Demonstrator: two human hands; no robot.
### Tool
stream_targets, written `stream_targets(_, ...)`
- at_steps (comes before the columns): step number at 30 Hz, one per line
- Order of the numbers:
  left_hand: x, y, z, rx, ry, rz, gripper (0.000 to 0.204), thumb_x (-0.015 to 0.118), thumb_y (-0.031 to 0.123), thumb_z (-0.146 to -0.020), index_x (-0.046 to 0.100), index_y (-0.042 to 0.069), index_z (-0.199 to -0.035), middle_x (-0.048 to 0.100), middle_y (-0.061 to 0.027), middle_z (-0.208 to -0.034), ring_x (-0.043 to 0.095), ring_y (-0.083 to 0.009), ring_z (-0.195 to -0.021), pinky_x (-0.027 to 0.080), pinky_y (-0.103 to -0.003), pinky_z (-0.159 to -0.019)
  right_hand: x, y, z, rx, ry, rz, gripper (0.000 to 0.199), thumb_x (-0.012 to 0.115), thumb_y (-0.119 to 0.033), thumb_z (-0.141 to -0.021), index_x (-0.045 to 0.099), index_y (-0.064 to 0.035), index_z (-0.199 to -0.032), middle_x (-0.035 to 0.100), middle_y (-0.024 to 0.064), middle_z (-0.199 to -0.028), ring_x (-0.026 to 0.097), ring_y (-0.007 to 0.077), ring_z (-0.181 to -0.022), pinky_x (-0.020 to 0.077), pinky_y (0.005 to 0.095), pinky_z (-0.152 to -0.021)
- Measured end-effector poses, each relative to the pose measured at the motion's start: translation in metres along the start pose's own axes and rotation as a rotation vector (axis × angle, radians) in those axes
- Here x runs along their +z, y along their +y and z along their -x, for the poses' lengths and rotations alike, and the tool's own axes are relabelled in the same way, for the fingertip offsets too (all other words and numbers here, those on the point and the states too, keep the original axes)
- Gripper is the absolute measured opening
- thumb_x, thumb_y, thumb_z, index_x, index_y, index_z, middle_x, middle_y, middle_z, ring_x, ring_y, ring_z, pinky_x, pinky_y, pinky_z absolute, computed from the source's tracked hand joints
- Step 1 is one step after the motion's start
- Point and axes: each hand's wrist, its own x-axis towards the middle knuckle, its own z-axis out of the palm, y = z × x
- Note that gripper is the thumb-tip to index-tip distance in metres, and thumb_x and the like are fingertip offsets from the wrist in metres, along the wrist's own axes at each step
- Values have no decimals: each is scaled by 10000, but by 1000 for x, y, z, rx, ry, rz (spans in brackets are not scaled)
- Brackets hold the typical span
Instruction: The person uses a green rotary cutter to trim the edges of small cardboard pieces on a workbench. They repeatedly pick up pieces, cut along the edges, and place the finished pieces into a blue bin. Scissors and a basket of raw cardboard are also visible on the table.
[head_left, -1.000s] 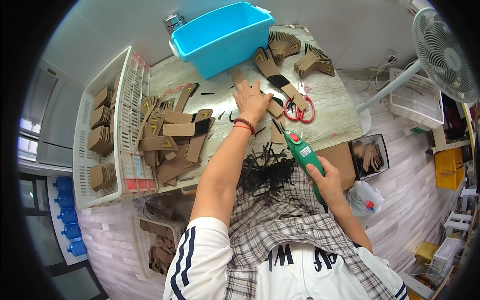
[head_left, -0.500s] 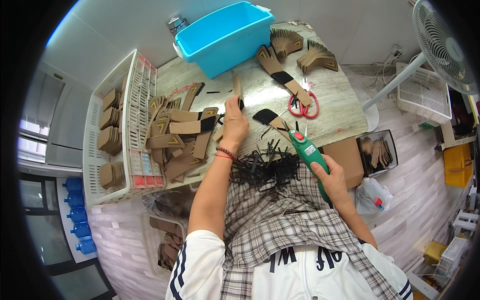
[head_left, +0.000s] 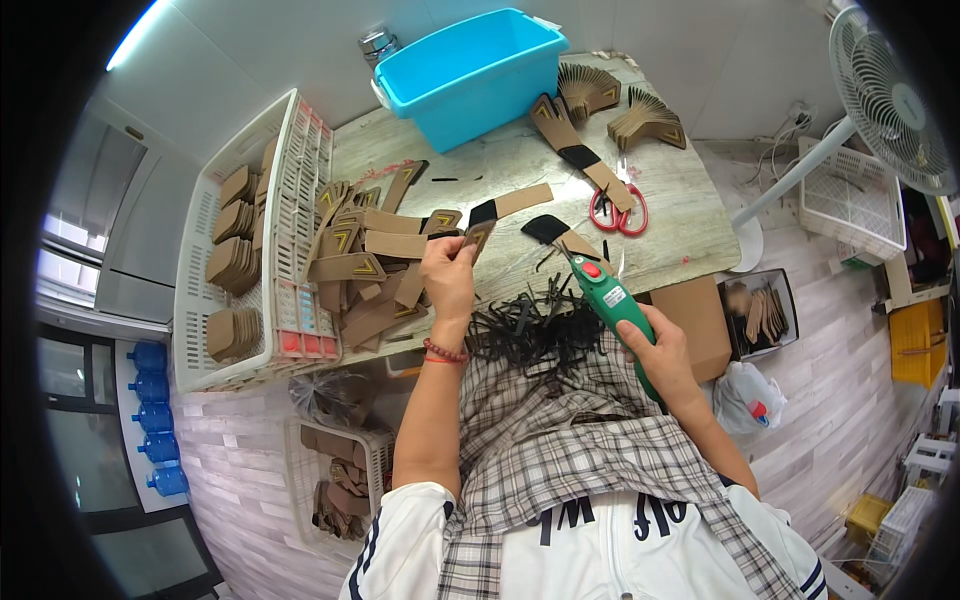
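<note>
My left hand (head_left: 447,283) pinches the end of a brown strap (head_left: 523,199) that has a black band and a yellow angular mark. The strap's free end points away to the right above the table. My right hand (head_left: 660,350) is wrapped round green electric scissors (head_left: 608,298) with a red button. Their tip is at another brown strap (head_left: 575,241) with a black end, lying on the table. Black trimmings (head_left: 540,330) are heaped at the table edge and on my checked apron. Left of my left hand is a pile of brown straps (head_left: 380,270).
A white crate (head_left: 283,210) with stacked brown pieces stands at the left. At the back is a blue bin (head_left: 470,95). Red-handled scissors (head_left: 620,212) lie at right, near fanned brown pieces (head_left: 645,122). A white fan (head_left: 840,135) stands beyond the table.
My left hand has come nearer and left. The strap in it has swung from nearly upright to slanting right. My right hand and the electric scissors have barely moved. The whole view has shifted slightly.
</note>
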Motion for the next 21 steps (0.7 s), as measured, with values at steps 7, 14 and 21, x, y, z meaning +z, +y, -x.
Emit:
stream_targets(7, 10, 56, 2, -381, -78, 988, 180, 661, -20, -841, 587, 2, -1003, 658, -58, -931, 622, -106, -804, 514, -232, -710, 13, -18, -6, -61, -2, 85, 367, 676, -271, -886, 622, 0, -1127, 596, 11, -709, 523, 63, -591, 426, 232, -540)
stream_targets(14, 39, 79, 21, -484, -90, 1048, 125, 648, 8, -862, 592, 34, -971, 674, -66, -938, 642, -143, -810, 522, -282, -738, 15, -23, -3, -95, 29, 13, 362, 674, -269, -892, 624, 1, -1127, 599, 8, -707, 523, 59, -596, 433, 232, -548)
stream_targets(21, 55, 74, 33, -591, -116, 1115, 89, 633, 31, -880, 592, 29, -959, 682, -77, -917, 656, -149, -798, 528, -284, -733, 13, -24, -4, -87, 43, 6, 368, 670, -250, -899, 617, 3, -1160, 608, 9, -743, 530, 56, -603, 447, 216, -553)
